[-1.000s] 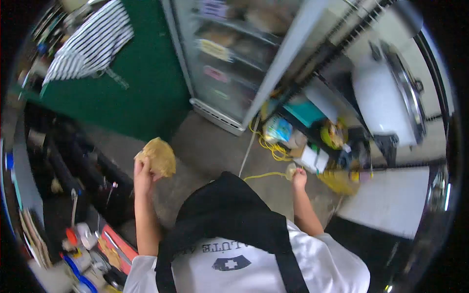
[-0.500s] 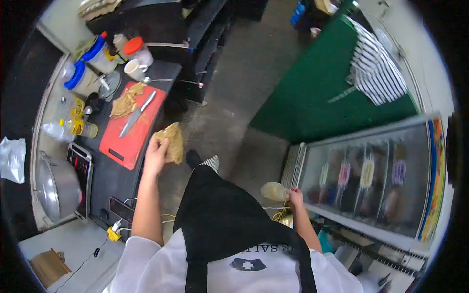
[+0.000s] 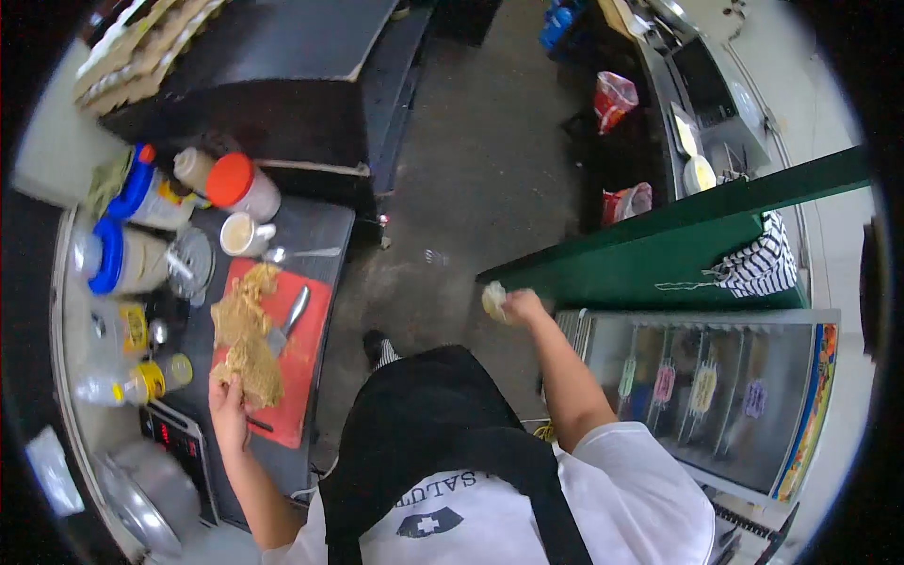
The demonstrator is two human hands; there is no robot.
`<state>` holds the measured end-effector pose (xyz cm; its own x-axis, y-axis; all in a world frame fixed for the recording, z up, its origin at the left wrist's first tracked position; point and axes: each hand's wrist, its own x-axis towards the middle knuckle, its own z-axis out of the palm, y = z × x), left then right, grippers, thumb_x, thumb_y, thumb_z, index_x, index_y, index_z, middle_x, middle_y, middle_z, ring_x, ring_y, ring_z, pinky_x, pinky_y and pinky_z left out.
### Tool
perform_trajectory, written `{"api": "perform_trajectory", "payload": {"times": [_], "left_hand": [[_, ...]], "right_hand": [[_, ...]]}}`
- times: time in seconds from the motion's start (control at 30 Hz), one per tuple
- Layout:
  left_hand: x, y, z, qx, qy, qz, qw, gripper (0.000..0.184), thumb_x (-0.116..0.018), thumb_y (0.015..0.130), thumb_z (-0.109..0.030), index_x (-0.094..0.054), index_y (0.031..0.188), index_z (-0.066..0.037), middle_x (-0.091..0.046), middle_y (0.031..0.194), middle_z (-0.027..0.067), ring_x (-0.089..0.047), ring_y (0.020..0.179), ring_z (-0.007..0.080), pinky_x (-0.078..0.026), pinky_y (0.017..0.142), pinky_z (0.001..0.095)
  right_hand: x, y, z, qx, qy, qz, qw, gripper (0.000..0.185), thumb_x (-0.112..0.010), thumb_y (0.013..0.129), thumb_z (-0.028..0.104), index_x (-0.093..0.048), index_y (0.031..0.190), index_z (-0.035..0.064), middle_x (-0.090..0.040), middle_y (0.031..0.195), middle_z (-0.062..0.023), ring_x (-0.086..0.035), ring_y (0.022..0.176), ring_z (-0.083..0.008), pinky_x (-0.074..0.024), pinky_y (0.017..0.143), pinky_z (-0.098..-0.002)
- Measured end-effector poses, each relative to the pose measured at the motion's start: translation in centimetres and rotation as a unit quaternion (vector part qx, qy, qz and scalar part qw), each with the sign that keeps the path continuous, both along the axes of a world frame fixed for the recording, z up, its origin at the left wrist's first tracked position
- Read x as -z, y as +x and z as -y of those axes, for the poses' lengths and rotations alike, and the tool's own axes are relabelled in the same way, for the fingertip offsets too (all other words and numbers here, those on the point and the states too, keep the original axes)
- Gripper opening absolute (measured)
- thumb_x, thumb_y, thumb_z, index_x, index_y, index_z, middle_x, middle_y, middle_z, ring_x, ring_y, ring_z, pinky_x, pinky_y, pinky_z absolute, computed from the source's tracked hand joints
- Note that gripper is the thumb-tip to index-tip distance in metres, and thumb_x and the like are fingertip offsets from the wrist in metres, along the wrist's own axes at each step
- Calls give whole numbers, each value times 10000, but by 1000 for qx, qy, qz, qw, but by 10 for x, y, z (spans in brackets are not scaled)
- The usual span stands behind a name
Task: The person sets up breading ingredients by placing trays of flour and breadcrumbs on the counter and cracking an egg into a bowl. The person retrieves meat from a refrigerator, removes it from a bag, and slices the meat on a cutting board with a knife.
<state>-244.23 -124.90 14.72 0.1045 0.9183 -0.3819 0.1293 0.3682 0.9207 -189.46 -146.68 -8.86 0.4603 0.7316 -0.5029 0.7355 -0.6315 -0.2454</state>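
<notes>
In the head view my left hand pinches the near edge of a flat breaded cutlet, held over the red cutting board. More breaded pieces lie on the board just beyond it. A knife rests there too, its blade partly covered by the cutlet. Out over the floor on the right, my right hand is closed on a crumpled, pale, translucent plastic bag.
Beyond the board stand a cup, a spoon and lidded jars. An oil bottle, an induction cooker and a pot line the left. A green partition and glass-door fridge flank the right.
My left hand has carried the cutlet from above the floor to over the board. My right hand has swung forward with the bag, which now looks more bunched up. The view has turned and shifted forward.
</notes>
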Motion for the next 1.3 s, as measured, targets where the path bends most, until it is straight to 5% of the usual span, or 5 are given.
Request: {"api": "perform_trajectory", "payload": {"times": [0.43, 0.73, 0.8, 0.97, 1.3], "left_hand": [[-1, 100, -96, 13, -76, -18, 997, 335, -522, 968, -154, -460, 1276, -37, -573, 1190, 73, -580, 1016, 148, -499, 788, 268], [4, 133, -85, -36, -145, -7, 989, 394, -541, 963, -205, -425, 1300, -36, -544, 1224, 93, -569, 1021, 182, -474, 844, 314], [12, 119, -70, -114, -166, 12, 980, 345, -562, 955, -209, -467, 1266, -95, -582, 1007, 20, -531, 686, 87, -453, 558, 180], [14, 115, -52, -217, -206, -11, 954, 365, -567, 952, -223, -468, 1274, -83, -581, 1044, 32, -536, 764, 115, -464, 617, 209], [18, 100, -39, -308, -188, -22, 932, 408, -576, 948, -251, -470, 1291, -58, -579, 1117, 55, -547, 920, 172, -485, 734, 267]], "right_hand": [[-38, 175, -192, 446, 133, 156, 871, 221, -628, 818, 249, -713, 973, 117, -652, 979, -167, -637, 915, -339, -506, 796, -409], [-26, 409, -83, 666, 178, 394, 609, 187, -505, 862, 122, -627, 942, 5, -578, 997, -263, -603, 874, -432, -486, 801, -506], [-63, 424, -82, 709, 236, 422, 513, 169, -515, 849, 118, -614, 910, -3, -576, 1005, -274, -599, 892, -428, -484, 806, -510], [-43, 493, -20, 633, 50, 272, 723, 434, -525, 854, 258, -620, 1153, -43, -568, 1194, -267, -556, 1093, -431, -432, 961, -467], [83, 559, 39, 682, 123, 116, 711, 681, -322, 956, 551, -500, 1322, 5, -477, 1369, -226, -485, 1212, -434, -382, 1017, -485]]}}
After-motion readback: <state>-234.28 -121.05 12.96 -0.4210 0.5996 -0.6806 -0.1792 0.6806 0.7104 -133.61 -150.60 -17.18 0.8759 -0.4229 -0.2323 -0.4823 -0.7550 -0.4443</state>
